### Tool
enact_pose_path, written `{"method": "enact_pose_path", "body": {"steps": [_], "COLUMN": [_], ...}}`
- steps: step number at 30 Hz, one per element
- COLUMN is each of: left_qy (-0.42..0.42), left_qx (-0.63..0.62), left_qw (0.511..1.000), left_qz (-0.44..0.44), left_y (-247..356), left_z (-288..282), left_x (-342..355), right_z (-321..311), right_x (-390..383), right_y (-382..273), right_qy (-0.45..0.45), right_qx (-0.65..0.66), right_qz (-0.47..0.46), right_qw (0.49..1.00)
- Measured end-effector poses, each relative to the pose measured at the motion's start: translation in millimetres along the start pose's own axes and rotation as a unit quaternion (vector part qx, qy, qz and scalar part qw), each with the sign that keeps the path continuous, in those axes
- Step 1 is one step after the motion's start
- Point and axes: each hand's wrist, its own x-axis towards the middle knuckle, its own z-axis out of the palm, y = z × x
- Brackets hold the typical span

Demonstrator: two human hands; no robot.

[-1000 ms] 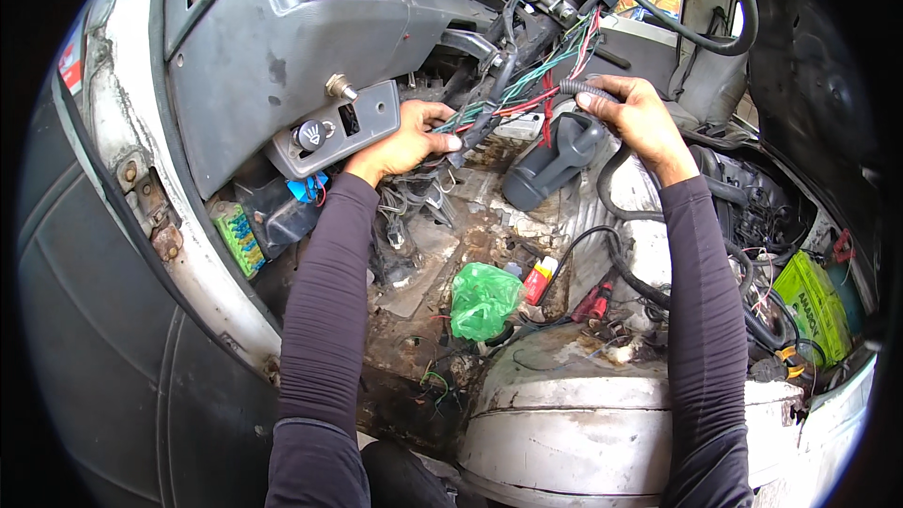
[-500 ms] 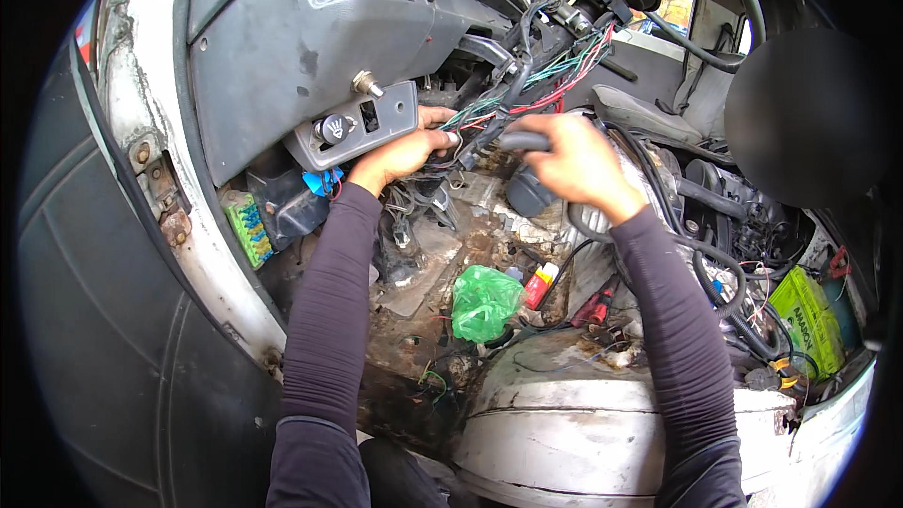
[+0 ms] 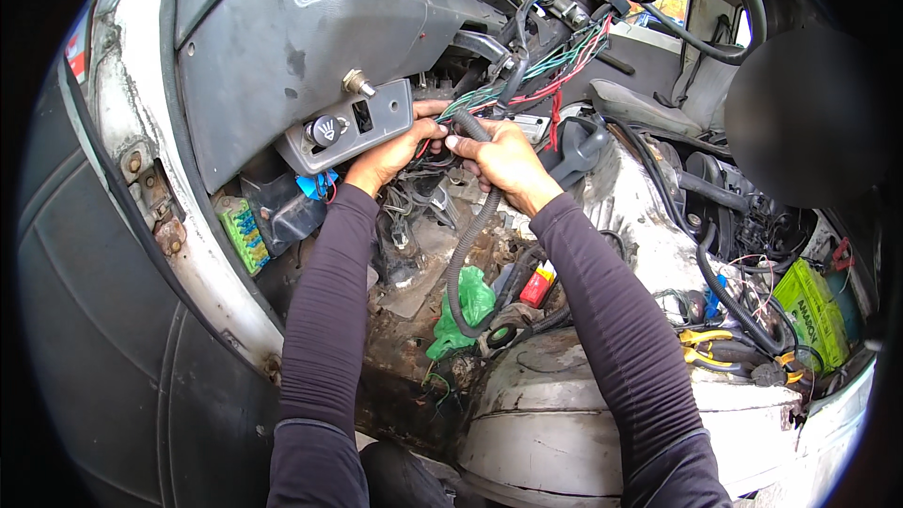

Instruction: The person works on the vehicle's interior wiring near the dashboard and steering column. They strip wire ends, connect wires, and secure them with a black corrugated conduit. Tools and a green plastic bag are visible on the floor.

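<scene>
Under the dashboard, my left hand (image 3: 393,156) is closed on a bundle of green, white and red wires (image 3: 536,75) that runs down from the steering column. Close beside it, my right hand (image 3: 505,162) grips a grey corrugated wire conduit (image 3: 469,237) near its upper end. From there the conduit hangs in a curve toward the floor, across a green plastic bag (image 3: 482,293). My fingertips nearly meet at the wires; whether the conduit is around any wire cannot be made out. A grey switch panel (image 3: 381,127) with a black knob hangs just above my left wrist.
A fuse box (image 3: 245,237) sits by the door frame at left. A red and white container (image 3: 537,285) lies near the bag. Yellow-handled pliers (image 3: 707,348) rest right of my right forearm, near a lime-green bag (image 3: 811,315). The steering wheel (image 3: 752,9) stands upper right.
My right hand has moved left and slightly down to the wires beside my left hand. The conduit now hangs over the green bag, and my right forearm has swung left, uncovering the pliers.
</scene>
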Motion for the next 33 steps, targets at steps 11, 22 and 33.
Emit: {"method": "enact_pose_path", "body": {"steps": [11, 22, 33], "left_qy": [-0.035, -0.065, 0.027], "left_qx": [0.08, -0.046, 0.296], "left_qw": [0.996, 0.997, 0.954], "left_qz": [-0.007, -0.003, -0.049], "left_y": [2, 9, 5], "left_z": [-5, -11, -1], "left_x": [5, 6, -3], "right_z": [-18, -31, -30], "right_x": [-10, -9, -11], "right_y": [3, 12, 8], "right_qy": [0.02, -0.025, -0.015], "right_qx": [0.008, 0.076, 0.193], "right_qz": [0.022, 0.03, 0.031], "right_qw": [1.0, 0.996, 0.981]}}
